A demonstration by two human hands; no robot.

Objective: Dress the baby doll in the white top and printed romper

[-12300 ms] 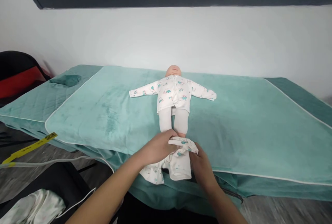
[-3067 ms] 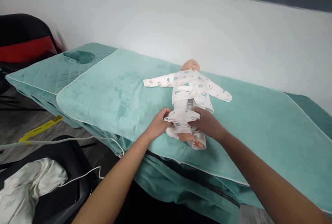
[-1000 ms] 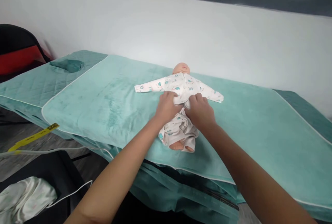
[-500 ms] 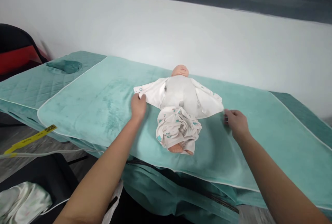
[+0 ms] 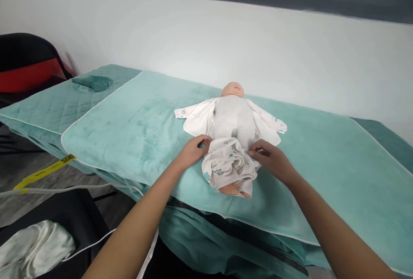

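A baby doll point(image 5: 232, 117) lies on its back on a teal blanket point(image 5: 135, 128), head toward the wall. Its printed white top point(image 5: 198, 119) is spread open to both sides, baring the pale cloth torso. Printed white trousers point(image 5: 229, 163) are bunched around the legs, with the bare feet poking out at the near end. My left hand point(image 5: 192, 150) pinches the left side of the trousers' waistband. My right hand point(image 5: 271, 159) grips the waistband's right side.
The blanket covers a teal quilted massage bed point(image 5: 51, 106) against a white wall. A black and red chair point(image 5: 26, 70) stands at the far left. A crumpled pale garment point(image 5: 30, 251) lies on a black surface at lower left, beside a white cable point(image 5: 90, 244) and yellow tape point(image 5: 41, 171).
Half a second ago my hands were out at the top's spread flaps; both have come in to the trousers' waistband. Before that they pulled the trousers up the legs and opened the top.
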